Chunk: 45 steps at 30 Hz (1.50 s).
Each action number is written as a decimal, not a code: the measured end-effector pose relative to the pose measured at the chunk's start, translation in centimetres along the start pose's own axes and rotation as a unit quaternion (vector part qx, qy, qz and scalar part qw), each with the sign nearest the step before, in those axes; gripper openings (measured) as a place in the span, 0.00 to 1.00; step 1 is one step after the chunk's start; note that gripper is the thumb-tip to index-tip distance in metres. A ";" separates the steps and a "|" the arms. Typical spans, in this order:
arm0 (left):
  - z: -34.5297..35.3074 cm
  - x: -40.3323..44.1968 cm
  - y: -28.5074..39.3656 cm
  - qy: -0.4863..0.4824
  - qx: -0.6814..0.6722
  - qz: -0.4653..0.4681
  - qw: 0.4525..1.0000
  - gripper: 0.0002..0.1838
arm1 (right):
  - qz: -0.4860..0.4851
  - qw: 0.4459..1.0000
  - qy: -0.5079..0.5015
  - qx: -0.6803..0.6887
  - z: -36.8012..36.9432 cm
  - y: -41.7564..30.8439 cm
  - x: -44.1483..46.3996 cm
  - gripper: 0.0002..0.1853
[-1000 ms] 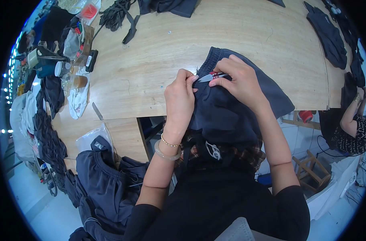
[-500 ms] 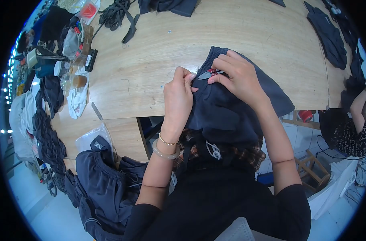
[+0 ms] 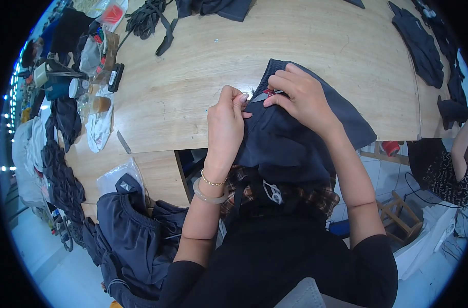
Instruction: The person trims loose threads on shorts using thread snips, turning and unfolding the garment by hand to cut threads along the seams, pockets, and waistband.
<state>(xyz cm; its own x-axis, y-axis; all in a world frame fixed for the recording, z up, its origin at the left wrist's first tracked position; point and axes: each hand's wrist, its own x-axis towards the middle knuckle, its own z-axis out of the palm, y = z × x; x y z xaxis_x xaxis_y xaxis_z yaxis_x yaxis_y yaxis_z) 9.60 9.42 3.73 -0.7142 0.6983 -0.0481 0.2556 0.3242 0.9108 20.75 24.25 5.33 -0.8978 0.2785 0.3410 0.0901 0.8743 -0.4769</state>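
A dark navy garment with a gathered elastic waistband (image 3: 295,138) lies over the table's front edge and my lap. My right hand (image 3: 306,97) is closed around small thread snips with red handles (image 3: 260,96), their pointed blades aimed left at the garment's edge just below the waistband. At that same edge my left hand (image 3: 225,120) is closed, thumb and forefinger pinched beside the blade tips and the other fingers against the cloth. Any thread between the fingertips is too fine to make out.
More dark garments (image 3: 128,236) are heaped at lower left near a clear plastic bag (image 3: 110,177). A thin blade (image 3: 124,142) lies on the wooden table (image 3: 193,66). Dark straps (image 3: 146,20) and a jar (image 3: 79,88) are farther back. A person's arm (image 3: 461,146) shows at right.
My left hand has shifted slightly left, and the snips have moved slightly left with my right hand. At the far right, the other person's arm and a dark cloth have moved.
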 end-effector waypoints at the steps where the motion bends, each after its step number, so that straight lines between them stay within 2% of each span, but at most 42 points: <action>1: 0.0 0.0 -0.1 0.010 -0.018 0.011 1.000 0.07 | 0.014 1.000 -0.013 0.012 -0.1 0.1 -0.1 0.15; 3: -0.2 0.1 0.1 0.008 -0.031 -0.018 0.999 0.08 | 0.029 0.999 -0.025 0.024 -0.2 0.2 -0.1 0.16; 5: -0.9 0.6 0.1 0.007 -0.044 -0.047 0.998 0.08 | 0.082 0.991 0.008 0.109 -0.4 0.3 -0.1 0.17; 6: -1.9 1.2 -0.2 0.064 -0.009 -0.071 0.995 0.09 | 0.080 0.991 0.008 0.108 -0.4 0.6 0.0 0.17; 7: -3.2 2.0 -0.6 0.122 0.026 -0.095 0.988 0.11 | 0.139 0.977 0.029 0.157 -0.4 1.0 0.1 0.17; 8: -4.9 2.9 -2.1 0.170 0.091 -0.077 0.978 0.13 | 0.196 0.957 0.050 0.206 -0.5 1.3 0.1 0.18; 9: -6.1 3.5 -3.8 0.217 0.155 -0.059 0.962 0.15 | 0.207 0.957 0.045 0.198 -1.3 1.4 0.4 0.18; 10: -6.4 3.6 -4.2 0.220 0.154 -0.056 0.962 0.15 | 0.204 0.958 0.047 0.198 -1.5 2.1 0.6 0.18; 12: -7.0 3.1 -5.0 0.182 0.138 -0.027 0.973 0.13 | 0.282 0.952 -0.040 0.116 -1.4 4.0 1.4 0.19; 14: -7.4 2.2 -5.4 0.140 0.124 0.002 0.982 0.12 | 0.270 0.953 -0.049 0.127 -0.6 4.8 2.4 0.17; 15: -7.5 1.7 -5.1 0.119 0.116 0.016 0.986 0.12 | 0.201 0.963 -0.055 0.172 0.0 4.8 2.9 0.15; 16: -7.3 0.8 -4.7 -0.002 0.084 -0.034 0.996 0.12 | 0.130 0.966 -0.060 0.216 0.7 5.0 3.5 0.15; 17: -6.9 -0.1 -4.0 -0.123 0.051 -0.083 0.988 0.13 | 0.099 0.963 -0.125 0.215 1.6 6.0 4.1 0.14; 18: -6.5 -0.8 -4.3 -0.204 0.085 -0.069 0.973 0.16 | 0.097 0.964 -0.123 0.215 1.5 5.7 4.7 0.14; 19: -6.0 -1.6 -4.9 -0.283 0.117 -0.055 0.950 0.19 | 0.102 0.955 -0.243 0.138 1.4 5.4 5.2 0.14; 20: -5.5 -2.4 -4.8 -0.284 0.140 -0.034 0.948 0.21 | 0.105 0.926 -0.358 0.057 1.1 5.2 5.7 0.14; 21: -5.6 -2.2 -4.7 -0.318 0.144 -0.055 0.935 0.21 | 0.105 0.927 -0.356 0.055 0.5 5.2 6.2 0.14; 22: -5.8 -1.9 -4.6 -0.352 0.147 -0.076 0.921 0.22 | 0.086 0.901 -0.424 0.011 -0.4 5.2 6.6 0.13; 23: -6.6 -1.5 -3.7 -0.331 0.083 -0.076 0.937 0.20 | 0.068 0.869 -0.490 -0.034 -1.6 5.1 7.1 0.14; 24: -8.0 -1.0 -2.2 -0.309 0.018 -0.077 0.948 0.18 | 0.057 0.874 -0.482 0.001 -4.0 4.6 7.5 0.15; 25: -10.2 0.0 -0.6 -0.330 0.043 -0.084 0.939 0.15 | 0.046 0.878 -0.475 0.036 -7.4 4.0 7.8 0.17; 26: -12.7 0.6 1.8 -0.336 0.001 -0.028 0.942 0.14 | 0.049 0.868 -0.472 0.144 -11.9 2.6 8.0 0.18; 27: -15.0 1.5 1.8 -0.358 -0.102 0.027 0.928 0.15 | 0.052 0.846 -0.466 0.253 -15.2 2.2 7.3 0.19; 28: -16.2 2.3 3.5 -0.356 -0.166 0.068 0.917 0.14 | 0.022 0.896 -0.226 0.381 -15.4 4.9 4.6 0.19; 29: -17.7 3.4 5.2 -0.335 -0.092 0.038 0.937 0.13 | 0.076 0.932 -0.264 0.235 -17.8 4.3 6.2 0.16; 30: -17.5 4.2 7.0 -0.269 -0.020 0.052 0.962 0.12 | 0.153 0.945 -0.204 0.207 -17.8 4.7 6.4 0.14; 32: -17.1 6.3 8.8 -0.219 0.084 0.071 0.970 0.13 | 0.154 0.955 -0.142 0.209 -18.2 4.4 6.1 0.12; 33: -16.7 6.6 9.3 -0.174 0.129 0.144 0.966 0.13 | 0.155 0.955 -0.139 0.210 -17.7 4.6 5.8 0.12; 34: -16.1 6.7 9.6 -0.132 0.172 0.213 0.953 0.13 | 0.049 0.981 -0.065 0.176 -16.9 4.9 5.0 0.10; 35: -15.4 6.1 9.8 -0.109 0.208 0.194 0.953 0.12 | -0.057 0.989 0.010 0.137 -16.0 5.0 4.1 0.08; 36: -14.8 5.6 9.8 -0.131 0.283 0.219 0.925 0.13 | -0.010 0.990 0.011 0.139 -15.2 3.5 2.3 0.03; 37: -13.5 4.2 8.9 -0.143 0.361 0.227 0.893 0.15 | 0.007 1.000 -0.010 0.029 -14.1 2.0 0.6 0.09; 38: -11.8 2.3 7.2 -0.154 0.435 0.232 0.856 0.17 | 0.068 0.997 -0.029 0.007 -12.1 1.0 -1.4 0.09; 40: -8.3 -1.6 1.3 -0.152 0.469 0.225 0.841 0.21 | 0.117 0.985 -0.124 -0.024 -7.8 1.1 -5.4 0.08; 41: -6.8 -2.9 -0.5 -0.158 0.473 0.225 0.837 0.22 | 0.195 0.958 -0.210 0.028 -5.8 2.0 -7.0 0.07; 42: -5.3 -3.7 -0.8 -0.166 0.476 0.224 0.834 0.23 | 0.199 0.955 -0.216 0.034 -4.9 1.8 -7.5 0.07; 44: -2.3 -4.7 -0.4 -0.119 0.356 0.191 0.907 0.18 | 0.275 0.925 -0.132 0.228 -3.1 0.7 -7.5 0.08; 45: -1.1 -4.8 -0.3 -0.119 0.281 0.194 0.932 0.14 | 0.281 0.922 -0.136 0.230 -2.2 0.2 -7.3 0.08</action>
<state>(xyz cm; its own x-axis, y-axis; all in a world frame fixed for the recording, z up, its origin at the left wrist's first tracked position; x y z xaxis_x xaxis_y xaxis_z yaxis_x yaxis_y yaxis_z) 12.26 5.33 4.17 -0.3482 0.9332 0.0895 0.8142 0.2537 0.5223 28.27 23.27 4.52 -0.8454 0.4718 -0.2504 0.4378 0.3434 -0.8309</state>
